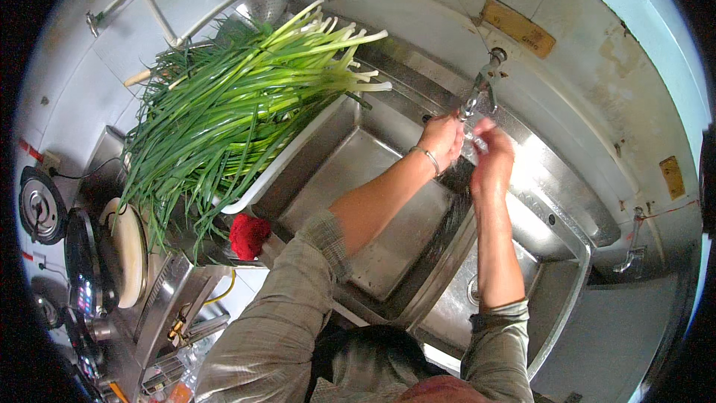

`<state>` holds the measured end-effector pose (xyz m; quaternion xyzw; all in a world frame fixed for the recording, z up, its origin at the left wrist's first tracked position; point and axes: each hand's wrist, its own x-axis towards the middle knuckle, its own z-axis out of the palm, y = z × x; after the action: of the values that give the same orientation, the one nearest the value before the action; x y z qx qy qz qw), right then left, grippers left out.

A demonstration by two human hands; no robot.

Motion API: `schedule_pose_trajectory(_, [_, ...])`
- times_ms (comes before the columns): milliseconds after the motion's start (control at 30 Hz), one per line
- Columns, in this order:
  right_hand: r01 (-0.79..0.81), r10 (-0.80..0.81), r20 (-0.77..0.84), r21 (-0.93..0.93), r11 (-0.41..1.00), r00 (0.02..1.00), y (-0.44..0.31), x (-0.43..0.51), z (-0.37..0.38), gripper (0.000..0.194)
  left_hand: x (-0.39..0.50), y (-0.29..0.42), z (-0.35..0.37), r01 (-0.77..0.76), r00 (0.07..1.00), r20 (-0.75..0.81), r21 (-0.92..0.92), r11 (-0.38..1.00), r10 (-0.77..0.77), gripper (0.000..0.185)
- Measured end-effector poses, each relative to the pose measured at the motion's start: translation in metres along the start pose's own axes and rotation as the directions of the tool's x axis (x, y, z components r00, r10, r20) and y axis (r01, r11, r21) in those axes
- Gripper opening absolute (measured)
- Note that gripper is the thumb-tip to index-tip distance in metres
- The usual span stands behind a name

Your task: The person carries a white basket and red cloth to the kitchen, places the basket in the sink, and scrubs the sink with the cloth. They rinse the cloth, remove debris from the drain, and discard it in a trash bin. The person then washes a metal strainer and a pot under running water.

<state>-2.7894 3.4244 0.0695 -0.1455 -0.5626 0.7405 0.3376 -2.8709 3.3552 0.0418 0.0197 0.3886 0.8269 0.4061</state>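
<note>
Water runs from a metal faucet (474,98) on the wall above a double stainless-steel sink (470,224). My left hand (442,139), with a bangle at the wrist, is just under the spout, its fingers curled; whether it holds anything is hidden. Beside the stream, my right hand (494,148) is raised with bent, slightly blurred fingers and nothing visible in it. Left of the sink, a large heap of green onions (240,101) lies over a white tray (268,179), white ends towards the faucet. A red scrubbing cloth or pad (249,236) sits by the tray's near corner.
A metal colander (267,4) stands behind the onions. At the left are a round pale board or lid (126,252) and dark electric cookers (84,268). A second wall tap (632,257) is at the right. The raised divider separates the two basins.
</note>
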Motion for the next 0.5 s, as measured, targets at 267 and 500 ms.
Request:
schedule_pose_trajectory(267, [-0.593,0.542,0.242,0.346,0.727,0.805,0.076,-0.015,0.019,0.029,0.000,-0.032,-0.048,-0.253,0.712,0.130,0.964,0.079,0.690,0.022])
schedule_pose_trajectory(500, [-0.028,0.082,0.064,-0.591,0.806,0.995,-0.009,-0.022,-0.011,0.026,-0.089,-0.027,-0.106,0.032,0.987,0.046,0.882,-0.469,0.154,0.054])
